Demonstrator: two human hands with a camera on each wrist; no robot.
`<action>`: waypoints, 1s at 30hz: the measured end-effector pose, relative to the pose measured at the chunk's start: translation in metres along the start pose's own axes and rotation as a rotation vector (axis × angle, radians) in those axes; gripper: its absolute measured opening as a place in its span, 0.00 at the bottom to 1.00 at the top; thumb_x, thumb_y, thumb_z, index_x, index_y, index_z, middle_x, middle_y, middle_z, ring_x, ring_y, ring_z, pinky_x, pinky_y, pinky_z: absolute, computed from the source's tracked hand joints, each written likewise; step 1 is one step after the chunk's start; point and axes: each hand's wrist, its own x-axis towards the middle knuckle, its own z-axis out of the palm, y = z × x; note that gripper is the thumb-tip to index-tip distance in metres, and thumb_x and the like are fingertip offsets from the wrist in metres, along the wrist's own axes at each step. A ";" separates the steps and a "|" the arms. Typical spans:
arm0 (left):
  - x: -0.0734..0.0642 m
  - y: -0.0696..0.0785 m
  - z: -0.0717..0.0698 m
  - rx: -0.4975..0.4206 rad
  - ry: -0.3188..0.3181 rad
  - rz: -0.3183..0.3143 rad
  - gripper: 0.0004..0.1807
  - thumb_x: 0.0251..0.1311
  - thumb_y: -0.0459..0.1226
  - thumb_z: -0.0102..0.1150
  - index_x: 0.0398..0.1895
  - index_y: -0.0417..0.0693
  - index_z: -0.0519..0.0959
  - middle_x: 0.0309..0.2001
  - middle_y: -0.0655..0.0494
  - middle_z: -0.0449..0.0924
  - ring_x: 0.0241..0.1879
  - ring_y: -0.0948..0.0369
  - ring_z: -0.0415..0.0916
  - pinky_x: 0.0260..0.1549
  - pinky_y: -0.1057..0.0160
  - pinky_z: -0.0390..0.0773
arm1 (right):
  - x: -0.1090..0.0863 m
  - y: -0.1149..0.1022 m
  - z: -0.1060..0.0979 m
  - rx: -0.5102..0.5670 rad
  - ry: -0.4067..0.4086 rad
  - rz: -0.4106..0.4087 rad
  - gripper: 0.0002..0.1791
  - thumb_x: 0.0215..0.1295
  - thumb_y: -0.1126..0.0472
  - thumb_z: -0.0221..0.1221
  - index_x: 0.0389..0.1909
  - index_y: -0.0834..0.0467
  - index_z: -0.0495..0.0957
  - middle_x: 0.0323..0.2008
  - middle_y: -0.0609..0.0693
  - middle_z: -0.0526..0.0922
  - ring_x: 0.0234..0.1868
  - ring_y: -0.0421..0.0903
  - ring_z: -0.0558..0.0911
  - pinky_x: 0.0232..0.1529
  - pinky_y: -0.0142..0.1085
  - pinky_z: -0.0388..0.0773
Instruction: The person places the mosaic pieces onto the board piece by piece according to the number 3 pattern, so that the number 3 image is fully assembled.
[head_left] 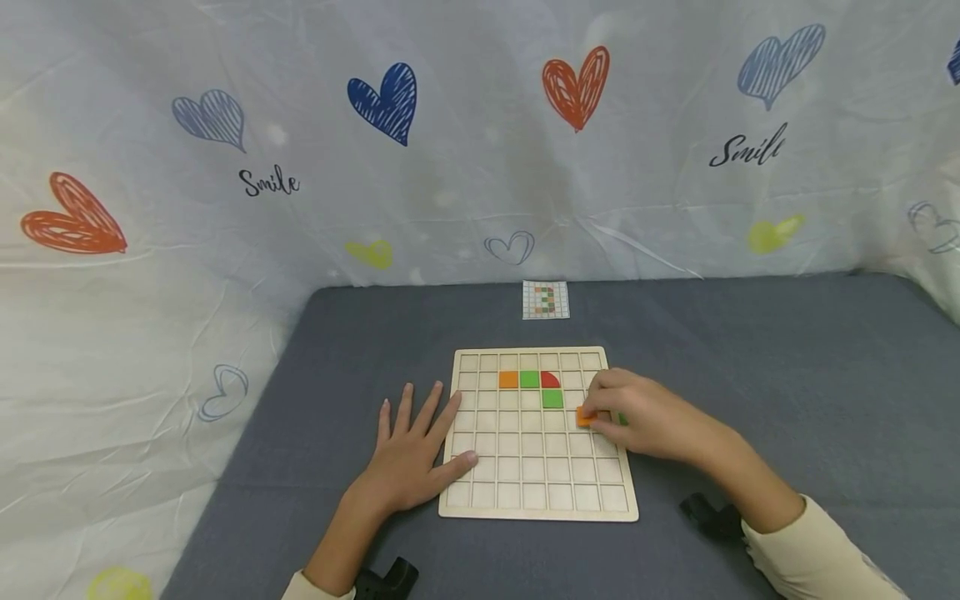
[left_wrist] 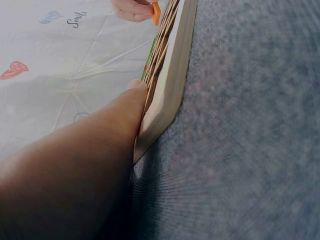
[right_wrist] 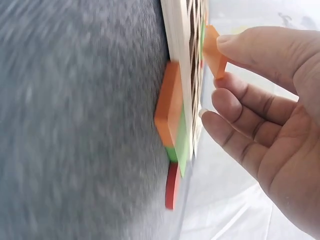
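Note:
A wooden grid board (head_left: 510, 471) lies on the grey table. Spread flat, my left hand (head_left: 408, 471) rests at the board's left edge, its thumb over the near-left squares. Between thumb and fingertips, my right hand (head_left: 660, 417) pinches an orange square tile (right_wrist: 214, 52), held above the board's right part. In the grid's upper rows sit another orange tile (head_left: 508, 380), a green tile (head_left: 529, 379), a red quarter-round tile (head_left: 550, 380) and, below the red one, a second green tile (head_left: 552, 399).
Beside the board's right edge lie loose tiles: an orange one (right_wrist: 169, 105), a green one (right_wrist: 182, 145) and a red one (right_wrist: 172, 186), mostly hidden by my right hand in the head view. A small pattern card (head_left: 546, 300) lies behind the board, near a heart-printed curtain (head_left: 465, 183).

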 end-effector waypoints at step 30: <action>0.001 -0.004 0.004 0.023 0.003 -0.001 0.48 0.65 0.73 0.36 0.82 0.64 0.44 0.81 0.54 0.35 0.77 0.43 0.23 0.67 0.33 0.24 | 0.031 -0.016 0.025 -0.040 0.008 -0.070 0.07 0.54 0.70 0.73 0.31 0.55 0.89 0.31 0.43 0.79 0.34 0.41 0.78 0.35 0.34 0.78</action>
